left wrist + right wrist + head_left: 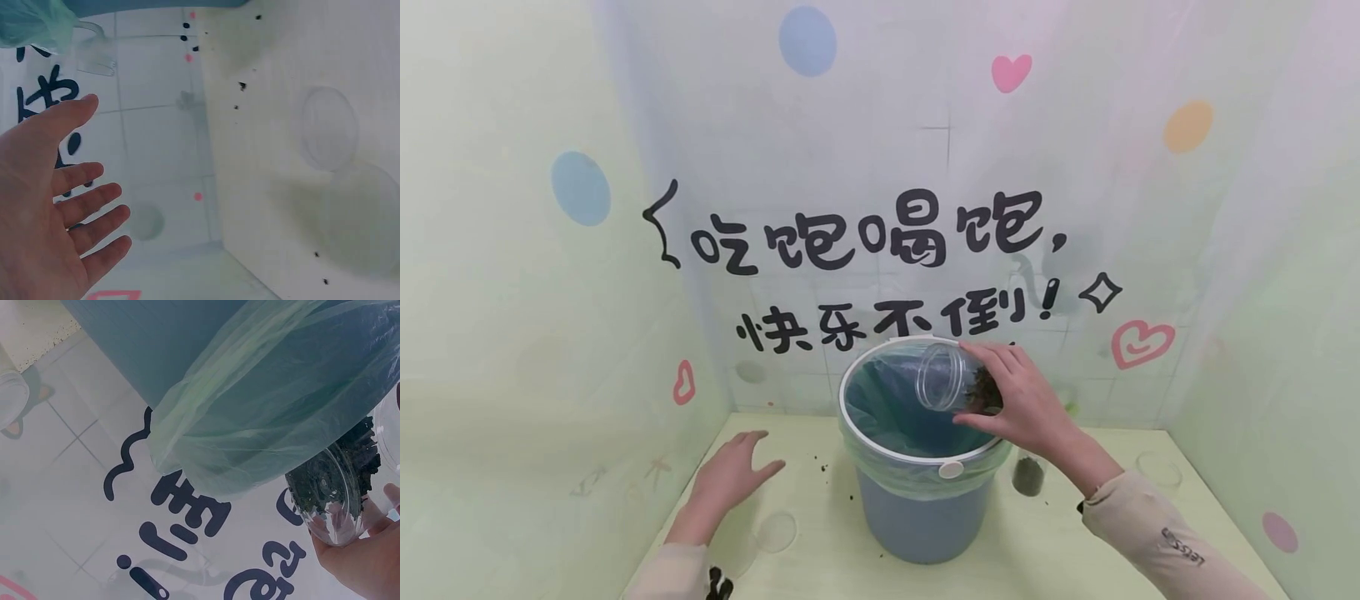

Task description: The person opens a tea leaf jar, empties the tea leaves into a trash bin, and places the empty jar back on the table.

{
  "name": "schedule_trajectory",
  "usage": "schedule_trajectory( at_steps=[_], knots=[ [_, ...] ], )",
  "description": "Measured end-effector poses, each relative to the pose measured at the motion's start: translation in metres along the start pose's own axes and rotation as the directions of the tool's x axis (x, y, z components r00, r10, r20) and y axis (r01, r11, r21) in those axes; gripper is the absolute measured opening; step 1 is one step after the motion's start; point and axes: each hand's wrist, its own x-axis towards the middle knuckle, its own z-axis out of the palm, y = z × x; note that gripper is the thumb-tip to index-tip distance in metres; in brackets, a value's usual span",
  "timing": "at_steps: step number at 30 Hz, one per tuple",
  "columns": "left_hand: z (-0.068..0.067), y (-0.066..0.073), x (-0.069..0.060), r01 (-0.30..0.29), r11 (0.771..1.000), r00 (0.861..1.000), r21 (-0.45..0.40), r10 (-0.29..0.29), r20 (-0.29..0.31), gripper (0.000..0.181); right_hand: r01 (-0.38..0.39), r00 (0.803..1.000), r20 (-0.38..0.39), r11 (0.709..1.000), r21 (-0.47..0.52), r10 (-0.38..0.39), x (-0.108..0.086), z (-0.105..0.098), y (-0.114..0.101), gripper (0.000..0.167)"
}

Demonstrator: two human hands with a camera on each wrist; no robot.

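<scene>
A clear jar (942,379) lies on its side in my right hand (1026,408), its mouth facing left over the bin. Dark, crumbly dried bits (983,390) sit towards its base; the right wrist view shows these dark bits (334,472) through the jar's bottom. Below stands a blue-grey bucket-shaped bin (925,521) with a white rim and a green plastic liner (887,467). Left of the bin, my left hand (730,475) hovers with fingers spread and holds nothing. In the left wrist view this left hand (37,200) has its palm showing.
Behind my right forearm, another clear jar (1028,475) with dark contents stands beside the bin. Clear round lids lie at the left (777,532) and right (1159,468) of the table. Dark crumbs (242,85) dot the tabletop. Printed walls enclose the back and sides.
</scene>
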Motion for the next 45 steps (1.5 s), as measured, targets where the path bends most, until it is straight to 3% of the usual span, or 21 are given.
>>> schedule_trajectory(
  at_steps=[6, 12, 17, 22, 27, 31, 38, 45],
  knots=[
    [-0.033, 0.039, 0.019, -0.084, 0.996, 0.993, -0.014, 0.083, -0.08, 0.065, -0.002, 1.0, 0.001, 1.0, -0.004, 0.002, 0.0, 0.0, 0.0, 0.098],
    [-0.06, 0.074, 0.03, -0.151, 0.988, 0.983, -0.024, 0.148, -0.109, 0.065, -0.008, 1.0, 0.003, 1.0, 0.002, 0.008, 0.0, -0.001, -0.001, 0.098],
    [-0.074, 0.098, 0.031, -0.219, 0.975, 0.965, -0.017, 0.214, -0.153, 0.065, -0.006, 1.0, -0.001, 1.0, 0.0, 0.006, 0.0, -0.001, 0.0, 0.099],
    [-0.081, 0.115, 0.031, -0.28, 0.96, 0.944, -0.01, 0.274, -0.183, 0.061, -0.011, 1.0, 0.002, 1.0, -0.005, 0.011, -0.001, -0.001, 0.0, 0.099],
    [-0.081, 0.124, 0.031, -0.325, 0.945, 0.933, -0.024, 0.316, -0.174, 0.057, -0.02, 1.0, 0.01, 1.0, -0.003, 0.02, -0.001, -0.002, -0.001, 0.099],
    [-0.076, 0.126, 0.03, -0.34, 0.94, 0.931, -0.026, 0.333, -0.15, 0.055, -0.018, 1.0, 0.013, 1.0, -0.002, 0.018, -0.002, -0.002, 0.0, 0.099],
    [-0.065, 0.124, 0.032, -0.312, 0.949, 0.948, -0.036, 0.309, -0.076, 0.048, -0.011, 1.0, -0.001, 1.0, -0.012, 0.011, -0.002, -0.003, 0.001, 0.099],
    [-0.059, 0.122, 0.034, -0.297, 0.953, 0.954, -0.062, 0.293, -0.066, 0.047, 0.003, 1.0, -0.02, 1.0, -0.008, -0.003, -0.001, -0.002, 0.003, 0.1]
  ],
)
